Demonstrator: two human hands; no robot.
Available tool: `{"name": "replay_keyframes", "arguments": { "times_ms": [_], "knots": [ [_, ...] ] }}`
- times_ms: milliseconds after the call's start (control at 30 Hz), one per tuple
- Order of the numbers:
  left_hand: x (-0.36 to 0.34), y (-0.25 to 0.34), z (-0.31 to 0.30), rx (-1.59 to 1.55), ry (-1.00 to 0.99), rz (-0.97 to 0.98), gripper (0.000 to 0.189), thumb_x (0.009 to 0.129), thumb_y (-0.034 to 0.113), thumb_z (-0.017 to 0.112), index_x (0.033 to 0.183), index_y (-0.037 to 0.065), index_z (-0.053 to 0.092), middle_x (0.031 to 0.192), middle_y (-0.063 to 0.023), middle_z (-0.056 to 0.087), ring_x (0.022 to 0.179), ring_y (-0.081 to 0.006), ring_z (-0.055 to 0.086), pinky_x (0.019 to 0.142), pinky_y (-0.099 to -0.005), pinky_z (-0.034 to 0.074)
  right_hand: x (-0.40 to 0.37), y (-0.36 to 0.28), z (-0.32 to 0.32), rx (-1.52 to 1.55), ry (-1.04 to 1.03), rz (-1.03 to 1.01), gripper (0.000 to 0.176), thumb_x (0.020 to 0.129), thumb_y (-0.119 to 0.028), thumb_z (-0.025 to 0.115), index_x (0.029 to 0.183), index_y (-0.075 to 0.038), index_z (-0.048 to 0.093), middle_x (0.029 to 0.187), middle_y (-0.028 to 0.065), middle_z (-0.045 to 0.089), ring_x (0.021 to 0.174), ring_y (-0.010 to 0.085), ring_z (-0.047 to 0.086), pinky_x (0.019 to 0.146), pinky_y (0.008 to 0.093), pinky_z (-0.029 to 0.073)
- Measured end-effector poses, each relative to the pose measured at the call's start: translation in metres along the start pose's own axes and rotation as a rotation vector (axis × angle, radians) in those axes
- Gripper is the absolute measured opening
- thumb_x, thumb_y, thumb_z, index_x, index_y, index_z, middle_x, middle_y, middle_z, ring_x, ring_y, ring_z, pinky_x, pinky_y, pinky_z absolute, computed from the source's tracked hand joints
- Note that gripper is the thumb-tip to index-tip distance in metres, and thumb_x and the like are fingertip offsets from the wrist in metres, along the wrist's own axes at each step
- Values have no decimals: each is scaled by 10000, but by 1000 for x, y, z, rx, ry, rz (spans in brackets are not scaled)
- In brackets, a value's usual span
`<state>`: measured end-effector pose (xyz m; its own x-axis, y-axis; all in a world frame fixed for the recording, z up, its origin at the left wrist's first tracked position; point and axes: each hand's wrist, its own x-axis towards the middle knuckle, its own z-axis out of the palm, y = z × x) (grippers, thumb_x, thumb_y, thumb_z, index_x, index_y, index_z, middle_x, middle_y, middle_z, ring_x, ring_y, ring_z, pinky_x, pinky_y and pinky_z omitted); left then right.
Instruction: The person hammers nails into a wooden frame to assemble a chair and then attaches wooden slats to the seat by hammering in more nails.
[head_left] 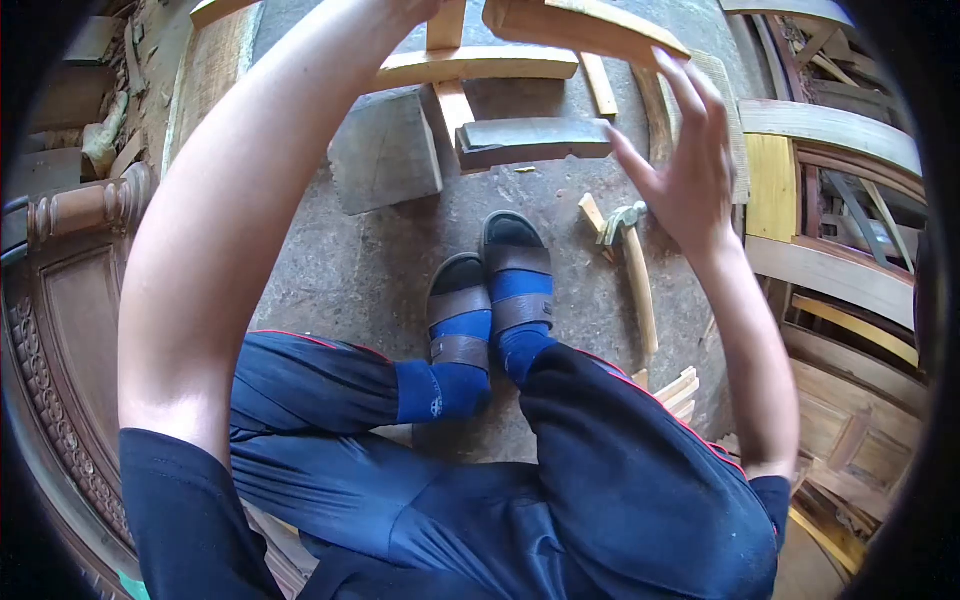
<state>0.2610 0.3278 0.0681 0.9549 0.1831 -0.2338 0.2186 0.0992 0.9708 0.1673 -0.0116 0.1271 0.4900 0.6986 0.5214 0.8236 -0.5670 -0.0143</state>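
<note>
My right hand (693, 165) is raised with its fingers stretched and the thumb apart. Its fingertips overlap the end of a thick wooden piece (590, 28) at the top. Below the thumb tip lies a dark wooden bar with a grey top face (535, 135). My left forearm (250, 150) reaches up to the top edge, where the left hand runs out of view and its fingers are hidden. Between my arms is a curved wooden rail (480, 66), crossed by an upright strip (446, 25). A claw hammer (638, 280) rests on the floor below my right hand.
A grey block (385, 155) stands left of the bar. My sandalled feet (490, 290) are on the concrete floor (340, 270). Wood offcuts (680, 395) lie by my right knee. A carved panel (80, 310) stands at left, wooden frames (830, 130) at right.
</note>
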Motion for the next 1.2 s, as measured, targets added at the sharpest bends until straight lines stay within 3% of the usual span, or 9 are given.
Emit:
{"name": "replay_keyframes", "arguments": {
  "times_ms": [133, 300, 433, 567, 733, 933, 967, 1000, 1200],
  "knots": [
    [-13, -4, 24, -7, 5, 18, 291, 1091, 270, 537, 1152, 48, 716, 1006, -85, 745, 878, -159, 665, 788, -300, 510, 70, -31, 1, -55, -194, -34, 1088, 787, -400, 904, 1648, -127, 297, 1478, 191, 448, 1342, 371, 563, 998, 549, 557],
    [-27, -5, 54, -94, 25, 62, 361, 1089, 345, 545, 1172, 39, 717, 1076, -109, 754, 988, -176, 676, 912, -337, 503, 77, -6, 24, -348, -108, -165, 600, 965, -170, 638, 1509, 25, 477, 1098, 161, 647, 785, 264, 744, 591, 358, 624],
    [-38, -17, 77, -441, 70, 198, 421, 1087, 404, 551, 1187, 31, 718, 1132, -127, 762, 1077, -189, 685, 1011, -367, 498, 92, 33, 33, -217, -127, -29, 508, 922, -243, 681, 1348, 18, 585, 939, 167, 745, 630, 309, 751, 578, 408, 628],
    [-162, -19, 136, -592, 445, 31, 348, 1067, 303, 583, 1251, 11, 540, 1060, -54, 607, 983, -126, 577, 894, -303, 465, 134, 41, 5, -292, -432, 161, 611, 857, -316, 746, 1326, 41, 585, 963, 242, 765, 719, 409, 759, 711, 501, 637],
    [-215, -70, 171, -151, 541, -124, 1138, 841, 537, 878, 1540, -118, 262, 1496, -280, 363, 1427, -387, 405, 1244, -476, 294, 147, 56, -14, -87, -72, 140, 562, 832, -283, 803, 1257, 48, 642, 1030, 281, 741, 942, 405, 751, 826, 445, 611],
    [-169, -59, 148, -118, 599, 274, 744, 873, 145, 862, 1434, -59, 418, 1215, -209, 659, 1098, -311, 676, 1029, -426, 514, 109, 52, -34, 45, 28, 406, 516, 850, -214, 789, 1286, 23, 647, 1001, 231, 760, 849, 338, 753, 785, 405, 597],
    [-170, -48, 144, -90, 596, 239, 723, 850, 95, 839, 1430, -66, 437, 1163, -197, 684, 1009, -306, 705, 939, -428, 556, 90, 69, -30, -13, -178, 603, 743, 872, -399, 889, 1432, -52, 545, 1270, 195, 698, 1093, 356, 743, 932, 405, 630],
    [-167, -47, 140, -48, 593, 270, 733, 844, 89, 839, 1436, -63, 436, 1153, -194, 686, 995, -303, 709, 920, -424, 563, 70, 69, -17, 136, 140, 357, 647, 891, -337, 883, 1351, 5, 582, 1182, 186, 746, 953, 312, 781, 830, 365, 652],
    [-176, -53, 133, 230, 409, 370, 836, 830, 78, 827, 1538, -10, 392, 1244, -239, 652, 1043, -341, 711, 920, -444, 616, -39, 36, 25, 578, 435, 830, 665, 947, -353, 832, 1374, 1, 463, 1209, 192, 670, 1078, 239, 712, 865, 372, 624]
  ]
}}
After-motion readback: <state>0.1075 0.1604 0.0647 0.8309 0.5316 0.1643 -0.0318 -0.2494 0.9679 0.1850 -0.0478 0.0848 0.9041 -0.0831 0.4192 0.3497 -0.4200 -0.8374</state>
